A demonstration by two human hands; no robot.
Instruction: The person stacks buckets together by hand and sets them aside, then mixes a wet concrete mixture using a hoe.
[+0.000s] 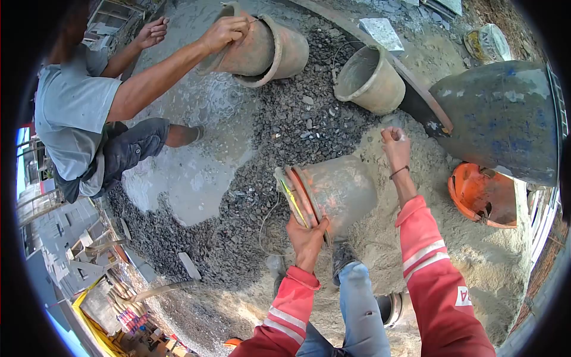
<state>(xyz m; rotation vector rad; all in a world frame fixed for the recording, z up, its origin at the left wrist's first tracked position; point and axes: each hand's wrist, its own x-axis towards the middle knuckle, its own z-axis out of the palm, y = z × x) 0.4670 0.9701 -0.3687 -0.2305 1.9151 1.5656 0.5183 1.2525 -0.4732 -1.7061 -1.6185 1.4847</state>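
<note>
My left hand (307, 237) grips the rims of nested buckets (345, 190), tilted on their side with their mouths facing left. The outer wall is grey with worn orange patches, and a yellow-green strip shows at the inner rim. A thin wire handle hangs at the mouth. My right hand (395, 146) is raised beyond the bucket's base, apart from it. Its fingers are loosely bent, with gaps between them and nothing visible in them. Below lie dark gravel (238, 250) and pale sand (410, 262).
A co-worker's hand (226, 33) holds tilted buckets (291, 47) at the top. Another grey bucket (372, 80) stands by a wooden plank (422, 92). At right are a large dark drum (499, 119) and a broken orange container (476, 196). Wet cement (190, 190) lies at left.
</note>
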